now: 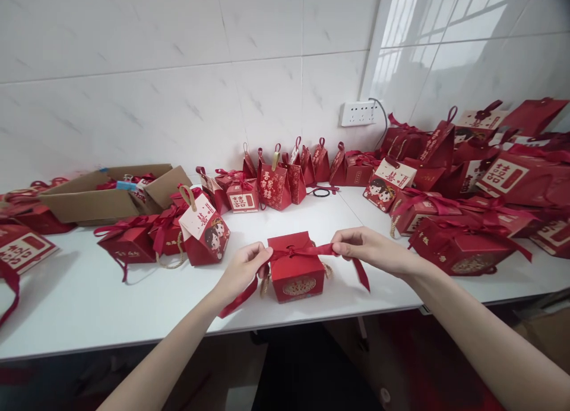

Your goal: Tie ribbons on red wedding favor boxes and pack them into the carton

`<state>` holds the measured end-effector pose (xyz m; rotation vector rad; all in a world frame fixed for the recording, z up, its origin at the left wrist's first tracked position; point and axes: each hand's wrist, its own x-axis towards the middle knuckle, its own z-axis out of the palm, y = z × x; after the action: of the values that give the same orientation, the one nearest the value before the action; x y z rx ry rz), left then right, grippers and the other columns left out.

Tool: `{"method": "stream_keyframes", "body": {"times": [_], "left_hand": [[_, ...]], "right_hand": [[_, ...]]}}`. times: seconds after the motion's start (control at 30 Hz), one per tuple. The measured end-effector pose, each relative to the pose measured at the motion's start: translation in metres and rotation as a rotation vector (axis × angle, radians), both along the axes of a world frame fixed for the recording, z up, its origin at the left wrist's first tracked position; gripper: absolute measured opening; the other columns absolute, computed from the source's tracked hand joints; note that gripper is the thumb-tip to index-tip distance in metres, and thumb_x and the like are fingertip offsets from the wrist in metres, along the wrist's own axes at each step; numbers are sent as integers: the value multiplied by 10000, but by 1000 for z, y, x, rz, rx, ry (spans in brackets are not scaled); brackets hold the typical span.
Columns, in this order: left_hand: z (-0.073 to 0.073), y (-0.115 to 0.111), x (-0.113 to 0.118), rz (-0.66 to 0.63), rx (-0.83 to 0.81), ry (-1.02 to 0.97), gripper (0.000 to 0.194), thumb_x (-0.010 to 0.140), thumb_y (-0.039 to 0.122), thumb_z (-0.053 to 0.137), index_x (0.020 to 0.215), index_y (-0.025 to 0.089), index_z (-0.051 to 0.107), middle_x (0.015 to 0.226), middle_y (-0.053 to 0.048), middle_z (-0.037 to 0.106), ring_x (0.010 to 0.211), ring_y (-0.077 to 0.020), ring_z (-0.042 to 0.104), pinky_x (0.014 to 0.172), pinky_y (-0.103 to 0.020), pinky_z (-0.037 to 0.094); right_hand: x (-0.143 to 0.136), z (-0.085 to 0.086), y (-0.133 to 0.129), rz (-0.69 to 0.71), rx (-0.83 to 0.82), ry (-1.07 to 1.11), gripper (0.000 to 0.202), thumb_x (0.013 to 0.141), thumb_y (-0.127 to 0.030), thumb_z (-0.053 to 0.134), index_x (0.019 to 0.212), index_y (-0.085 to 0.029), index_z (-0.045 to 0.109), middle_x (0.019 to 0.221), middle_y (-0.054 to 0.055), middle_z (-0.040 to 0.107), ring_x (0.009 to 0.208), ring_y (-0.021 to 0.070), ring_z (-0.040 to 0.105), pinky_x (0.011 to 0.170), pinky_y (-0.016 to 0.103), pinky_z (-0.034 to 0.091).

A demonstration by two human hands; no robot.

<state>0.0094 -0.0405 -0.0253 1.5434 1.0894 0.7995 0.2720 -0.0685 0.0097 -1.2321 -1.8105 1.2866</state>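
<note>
A red gift box (297, 280) with a gold pattern on its front stands upright on the white table (178, 304), near the front edge. A dark red ribbon (324, 250) crosses its top and is knotted or looped at the middle. My left hand (247, 265) pinches the ribbon at the box's left side, and a loose tail hangs below it. My right hand (365, 249) pinches the ribbon to the right of the box, with another tail hanging down. Twisted rope handles (328, 271) show at the box's sides.
An open cardboard box (89, 203) with red items stands at the left rear. Red gift boxes (243, 198) line the wall side, and many more (461, 244) are piled at right. A socket strip (360, 113) is on the wall.
</note>
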Motion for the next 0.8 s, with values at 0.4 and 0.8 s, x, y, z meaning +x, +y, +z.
{"method": "stream_keyframes", "body": {"times": [0.4,0.8], "left_hand": [[39,3,-5,-109,-8,195,247,785,367,525,964,209,461,624,73,479,445,-58,367,425,-187,264],[69,-12,0,-121,357,729,202,789,390,521,814,210,608,736,-17,643,634,-182,563,568,-259,363]], "right_hand": [[-68,-15,13,-114,285,154,194,826,-323,562,778,-176,679,773,25,690,738,158,609,718,273,448],[-77,-31,18,-261,276,203,154,780,-210,554,933,-199,565,874,23,694,839,166,642,793,308,461]]}}
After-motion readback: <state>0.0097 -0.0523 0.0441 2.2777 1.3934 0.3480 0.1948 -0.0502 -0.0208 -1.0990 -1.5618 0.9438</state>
